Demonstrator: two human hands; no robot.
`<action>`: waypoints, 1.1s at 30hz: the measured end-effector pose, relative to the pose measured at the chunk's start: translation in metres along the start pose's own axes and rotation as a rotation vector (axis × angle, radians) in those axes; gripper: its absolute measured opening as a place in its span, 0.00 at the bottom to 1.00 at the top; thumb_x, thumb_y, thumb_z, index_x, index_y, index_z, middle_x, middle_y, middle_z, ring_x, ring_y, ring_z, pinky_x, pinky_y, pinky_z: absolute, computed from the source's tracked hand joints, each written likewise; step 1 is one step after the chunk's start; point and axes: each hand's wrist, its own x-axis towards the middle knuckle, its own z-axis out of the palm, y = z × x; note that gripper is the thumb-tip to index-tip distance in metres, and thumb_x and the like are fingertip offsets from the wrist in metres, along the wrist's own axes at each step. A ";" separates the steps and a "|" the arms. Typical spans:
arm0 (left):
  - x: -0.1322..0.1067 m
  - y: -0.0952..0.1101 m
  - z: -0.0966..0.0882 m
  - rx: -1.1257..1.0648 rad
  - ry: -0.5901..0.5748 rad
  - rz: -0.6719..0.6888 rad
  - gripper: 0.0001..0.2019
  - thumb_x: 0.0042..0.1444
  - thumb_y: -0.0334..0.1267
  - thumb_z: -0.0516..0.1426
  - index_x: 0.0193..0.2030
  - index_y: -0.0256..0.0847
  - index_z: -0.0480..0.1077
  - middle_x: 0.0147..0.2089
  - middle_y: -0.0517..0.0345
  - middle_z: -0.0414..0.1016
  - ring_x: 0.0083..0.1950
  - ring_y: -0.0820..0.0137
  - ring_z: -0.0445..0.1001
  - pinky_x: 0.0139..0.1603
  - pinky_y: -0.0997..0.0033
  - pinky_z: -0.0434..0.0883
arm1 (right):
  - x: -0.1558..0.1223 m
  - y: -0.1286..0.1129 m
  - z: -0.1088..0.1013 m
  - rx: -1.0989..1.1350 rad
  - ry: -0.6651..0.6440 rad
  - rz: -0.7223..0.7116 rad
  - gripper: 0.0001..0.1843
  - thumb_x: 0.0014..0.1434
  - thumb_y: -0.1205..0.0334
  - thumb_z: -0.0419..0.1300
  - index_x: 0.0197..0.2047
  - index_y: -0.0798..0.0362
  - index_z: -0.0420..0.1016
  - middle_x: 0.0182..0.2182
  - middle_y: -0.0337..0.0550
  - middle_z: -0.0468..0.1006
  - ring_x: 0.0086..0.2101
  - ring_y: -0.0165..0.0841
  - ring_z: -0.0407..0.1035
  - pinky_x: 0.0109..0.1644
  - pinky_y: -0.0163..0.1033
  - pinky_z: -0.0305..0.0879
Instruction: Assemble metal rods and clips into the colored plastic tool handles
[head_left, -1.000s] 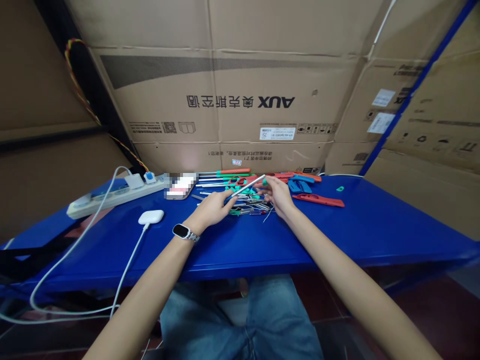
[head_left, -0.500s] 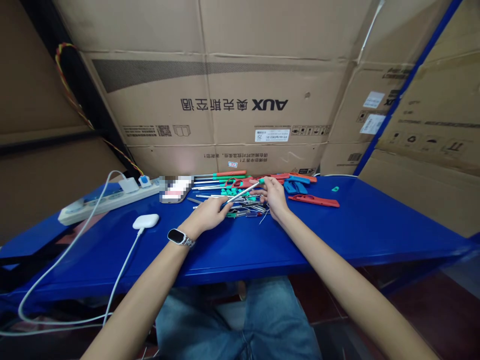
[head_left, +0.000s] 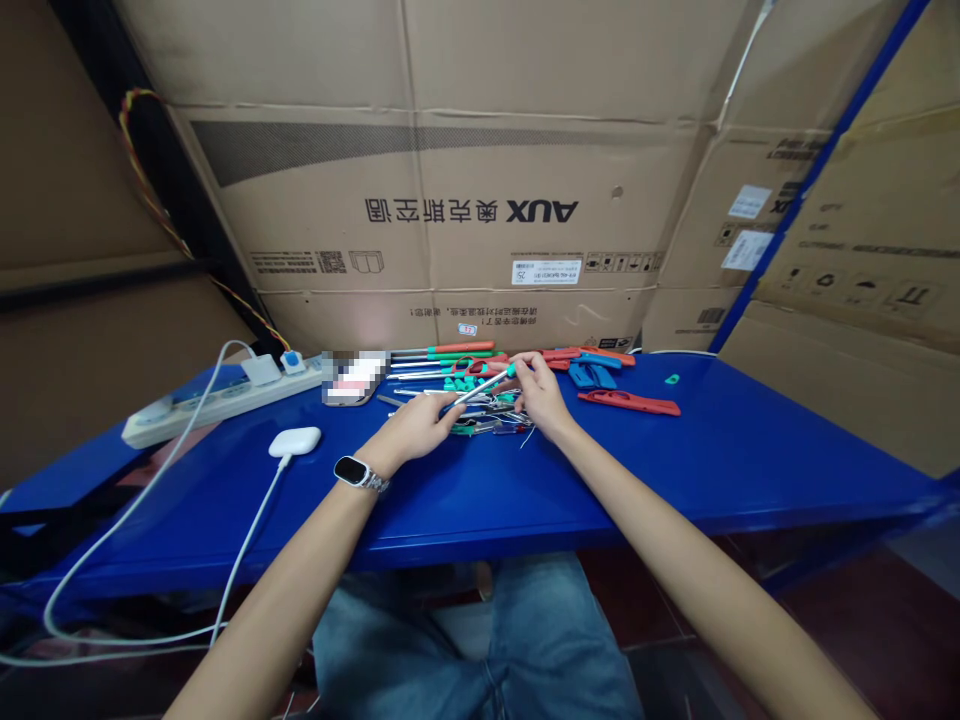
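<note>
A thin silvery metal tube [head_left: 482, 389] slants up to the right between my two hands. My left hand [head_left: 418, 428] is closed around its lower left end. At its upper right end sits a small green plastic piece [head_left: 512, 370], pinched in the fingers of my right hand [head_left: 543, 398]. Under and behind the hands lies a pile of loose metal parts, thin wires and small green caps [head_left: 457, 384]; my fingers hide some of it. Red plastic handle shells [head_left: 551, 358] lie just behind my right hand.
Blue plastic shells [head_left: 592, 376] and a red shell [head_left: 628, 402] lie to the right, with a small green piece [head_left: 672, 379] beyond. On the left are a phone [head_left: 356, 380], a white charging case [head_left: 294, 441] and a power strip [head_left: 217, 398] with cables. Cardboard [head_left: 450, 150] walls the desk's back.
My right hand has shifted slightly left and down with the green piece, towards my left hand. My left hand stays almost still on the tube.
</note>
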 end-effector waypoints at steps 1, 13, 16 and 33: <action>0.000 0.000 0.000 0.004 -0.005 -0.008 0.19 0.68 0.48 0.46 0.40 0.41 0.73 0.36 0.51 0.78 0.35 0.61 0.73 0.37 0.68 0.63 | 0.000 0.001 0.000 0.014 -0.009 -0.001 0.21 0.59 0.39 0.55 0.41 0.47 0.58 0.44 0.46 0.81 0.30 0.34 0.78 0.16 0.29 0.57; -0.002 0.006 0.002 0.266 -0.043 -0.074 0.17 0.70 0.46 0.43 0.43 0.42 0.69 0.39 0.48 0.78 0.41 0.56 0.77 0.39 0.64 0.67 | 0.003 0.006 -0.001 0.138 0.025 0.053 0.27 0.50 0.36 0.64 0.33 0.46 0.57 0.29 0.38 0.79 0.25 0.33 0.73 0.14 0.30 0.53; -0.003 0.005 0.000 0.286 -0.050 -0.071 0.17 0.70 0.46 0.43 0.43 0.42 0.69 0.40 0.48 0.78 0.41 0.56 0.77 0.39 0.64 0.67 | 0.003 0.003 -0.005 0.124 0.086 0.042 0.26 0.46 0.38 0.68 0.31 0.48 0.62 0.23 0.33 0.72 0.20 0.28 0.65 0.15 0.29 0.52; -0.004 0.018 0.008 0.488 -0.081 -0.028 0.17 0.71 0.45 0.41 0.47 0.42 0.68 0.40 0.48 0.79 0.39 0.53 0.79 0.34 0.64 0.65 | 0.009 -0.002 -0.024 -0.666 0.203 0.115 0.29 0.64 0.57 0.49 0.11 0.48 0.50 0.10 0.35 0.53 0.17 0.28 0.51 0.26 0.37 0.46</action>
